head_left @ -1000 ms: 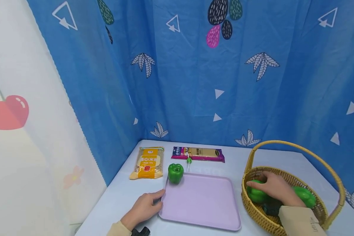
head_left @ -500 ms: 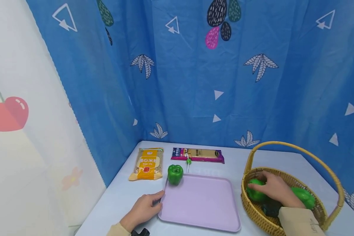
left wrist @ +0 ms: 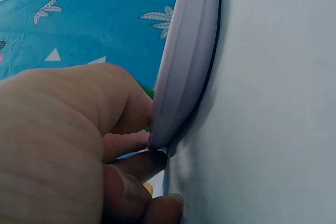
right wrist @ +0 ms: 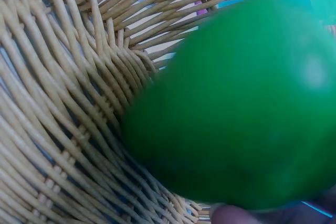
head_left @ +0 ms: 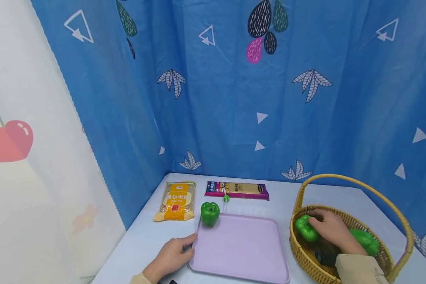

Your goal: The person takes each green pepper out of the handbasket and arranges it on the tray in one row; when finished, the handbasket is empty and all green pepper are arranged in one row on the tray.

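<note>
My left hand (head_left: 172, 254) grips the left rim of a shallow lilac tray (head_left: 239, 248). In the left wrist view, a bent digit reaches over the tray's rim (left wrist: 181, 61), and other fingertips sit low by the table. My right hand (head_left: 331, 230) reaches into a wicker basket (head_left: 296, 248) and holds a green bell pepper (head_left: 306, 228) near its left wall. This pepper fills much of the right wrist view, a fingertip showing below it. Another green pepper (head_left: 365, 241) lies in the basket, partly behind my right wrist. A third bell pepper (head_left: 210, 214) sits at the tray's back left corner.
A yellow-labelled bag of grain (head_left: 177, 201) lies left of the tray. Behind the tray are a long purple packet (head_left: 238, 190) and a small green lollipop (head_left: 226, 198). The basket's tall handle (head_left: 380, 199) arches over it. A blue curtain (head_left: 230, 98) hangs behind the table.
In my right hand the bell pepper has turned and shifted slightly left and up, so more of it shows. The left hand stays at the tray; the whole head view has sunk slightly.
</note>
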Demonstrator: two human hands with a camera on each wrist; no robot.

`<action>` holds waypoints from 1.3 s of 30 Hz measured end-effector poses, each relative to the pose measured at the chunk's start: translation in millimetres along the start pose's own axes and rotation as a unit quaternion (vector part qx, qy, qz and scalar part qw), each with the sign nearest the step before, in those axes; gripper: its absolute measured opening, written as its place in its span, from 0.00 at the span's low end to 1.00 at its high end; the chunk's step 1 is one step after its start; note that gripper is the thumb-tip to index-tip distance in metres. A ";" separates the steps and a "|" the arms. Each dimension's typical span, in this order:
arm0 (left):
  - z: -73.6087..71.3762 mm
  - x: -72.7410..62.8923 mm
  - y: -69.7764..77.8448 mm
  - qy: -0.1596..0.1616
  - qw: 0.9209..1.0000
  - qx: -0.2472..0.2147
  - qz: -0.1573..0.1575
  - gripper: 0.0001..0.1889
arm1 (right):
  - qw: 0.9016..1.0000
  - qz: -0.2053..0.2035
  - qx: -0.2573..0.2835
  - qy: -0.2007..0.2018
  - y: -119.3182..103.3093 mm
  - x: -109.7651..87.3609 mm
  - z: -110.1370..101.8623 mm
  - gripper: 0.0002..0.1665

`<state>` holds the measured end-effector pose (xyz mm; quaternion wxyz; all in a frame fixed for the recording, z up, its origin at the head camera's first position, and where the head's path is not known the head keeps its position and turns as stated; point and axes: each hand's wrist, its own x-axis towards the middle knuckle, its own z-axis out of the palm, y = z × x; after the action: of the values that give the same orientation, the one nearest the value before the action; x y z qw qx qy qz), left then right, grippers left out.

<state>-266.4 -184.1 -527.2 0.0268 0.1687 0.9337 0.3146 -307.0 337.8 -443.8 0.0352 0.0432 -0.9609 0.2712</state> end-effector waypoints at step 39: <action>1.8 3.3 -0.5 -0.024 0.998 -0.050 -0.021 0.28 | 1.000 -0.003 0.020 0.019 3.4 -1.8 2.6 0.24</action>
<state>-269.3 -182.3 -528.8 0.0646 0.1551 0.9193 0.3559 -305.6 339.4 -447.9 0.0530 0.0418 -0.9544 0.2909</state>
